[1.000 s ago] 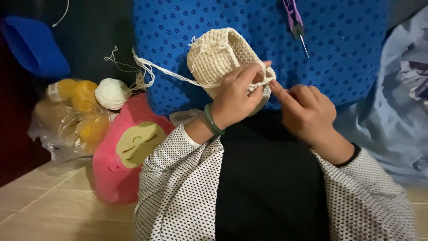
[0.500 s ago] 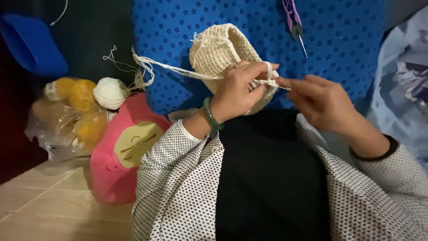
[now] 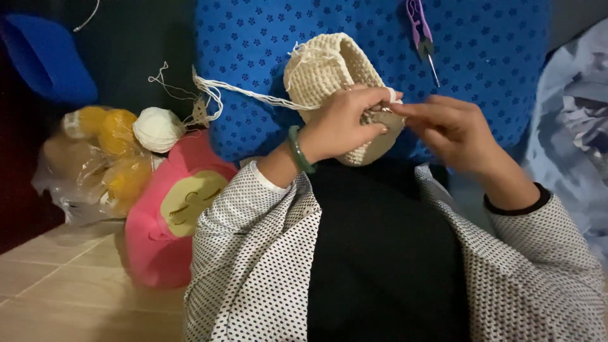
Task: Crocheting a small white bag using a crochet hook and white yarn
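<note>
Both hands work on a cream crochet basket (image 3: pixel 329 73) over the blue dotted cloth (image 3: pixel 481 57).
Left hand (image 3: pixel 345 120) grips the basket rim, yarn strand (image 3: pixel 253 95) wrapped on its finger; right hand (image 3: pixel 453 130) pinches close at the rim, touching it. Purple scissors (image 3: pixel 421 28) lie well apart.
</note>
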